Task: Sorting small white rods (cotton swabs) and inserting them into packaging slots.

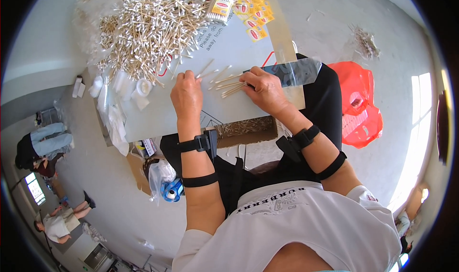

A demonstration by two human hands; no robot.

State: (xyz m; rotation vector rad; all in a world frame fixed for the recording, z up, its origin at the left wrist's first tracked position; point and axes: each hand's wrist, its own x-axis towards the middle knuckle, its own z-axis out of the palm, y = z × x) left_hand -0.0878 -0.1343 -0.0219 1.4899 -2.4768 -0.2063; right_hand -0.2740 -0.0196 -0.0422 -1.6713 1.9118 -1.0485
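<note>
My right hand (264, 86) is closed around several cotton swabs (231, 86), their white tips fanned out toward the left. Opposite it, my left hand (187, 94) is closed in a pinch at the ends of two cotton swabs (206, 73) that point right. Another loose swab (222, 73) lies on the board between the hands. Beyond my left hand rises a big heap of cotton swabs (148, 31), loose and pointing every way. A flat dark plastic sheet (299, 72) lies under and beside my right hand.
Yellow printed cards (256, 33) and filled swab packs (220, 9) lie at the far side of the board (229, 47). White plastic scraps (114, 119) hang off its left edge. Below is an open carton (248, 131) with swabs; a red bag (354, 105) lies right.
</note>
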